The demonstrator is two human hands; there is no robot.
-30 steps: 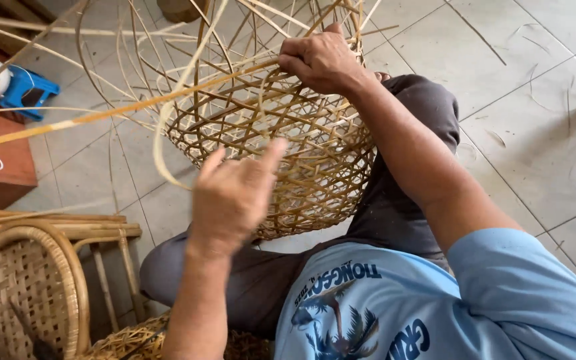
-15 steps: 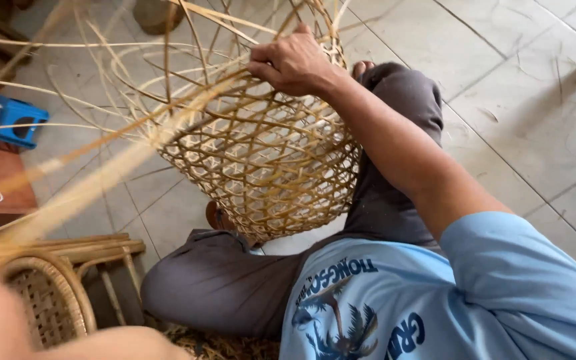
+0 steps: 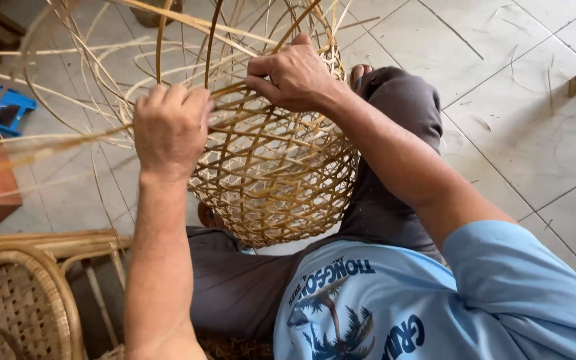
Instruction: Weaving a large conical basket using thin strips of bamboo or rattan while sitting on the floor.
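A wicker chair (image 3: pixel 15 300) is seen at the lower left, a blue stool (image 3: pixel 8 110) beyond it on the tiled floor (image 3: pixel 521 113). Loose strips (image 3: pixel 55 143) fan out across the view. A half-woven open-lattice basket (image 3: pixel 275 173) is propped over the lap. Its rim strips are clasped in the closed grip of the left hand (image 3: pixel 168 130) and the right hand (image 3: pixel 295 73).

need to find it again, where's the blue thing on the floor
In the head view the small blue object sits at the far left edge on the tiled floor, behind loose strips, left of the left hand.

Pale tiled floor (image 3: pixel 515 127); perhaps wicker chair (image 3: pixel 15 300).
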